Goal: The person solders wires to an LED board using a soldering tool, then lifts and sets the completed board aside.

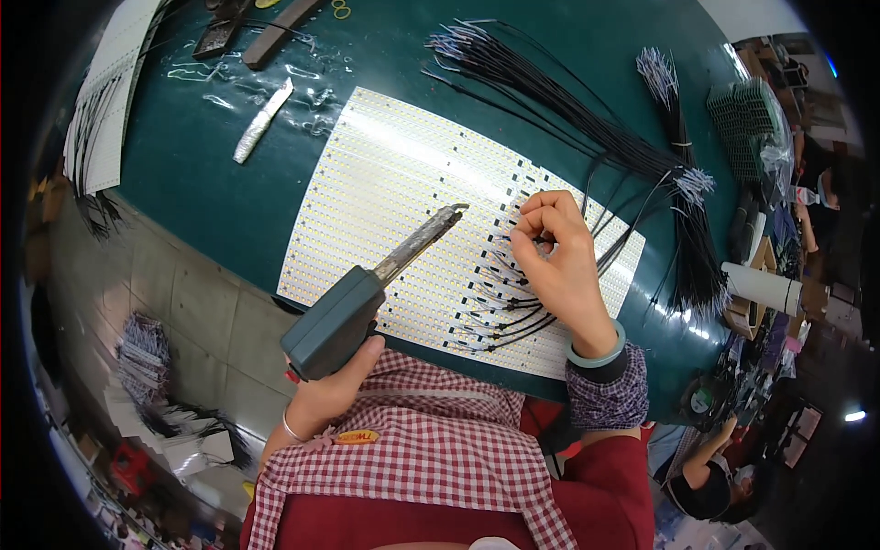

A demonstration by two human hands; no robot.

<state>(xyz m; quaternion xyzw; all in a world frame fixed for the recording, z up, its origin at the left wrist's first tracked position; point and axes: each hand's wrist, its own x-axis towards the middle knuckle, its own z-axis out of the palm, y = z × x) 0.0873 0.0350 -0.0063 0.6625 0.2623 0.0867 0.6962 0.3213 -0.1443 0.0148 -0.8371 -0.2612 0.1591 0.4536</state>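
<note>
Toward the far-left corner of the green worktop, you have a slim, silver-wrapped tool with a pointed end, well away from your working area. Your left hand is closed around the grip of a dark grey-green soldering gun with a long metal barrel; its tip is over the large white rectangular circuit board with rows of tiny yellowish components, which lies by the worktop's near edge, around its middle. Whether the tip touches the board, you cannot tell from here. The work looks like joining wires to the board, so brace that forearm, bring the tip in low, and heat pad and wire together only briefly. Your right hand is over the row of black cables with stripped ends, its fingers narrow, thumb and forefinger nearly meeting; whether they pinch a wire is hidden. Pin each cable flat, well clear of the hot barrel. At the worktop's right edge, a brown cardboard box sits near a white roll; the box's contents are unclear.
</note>
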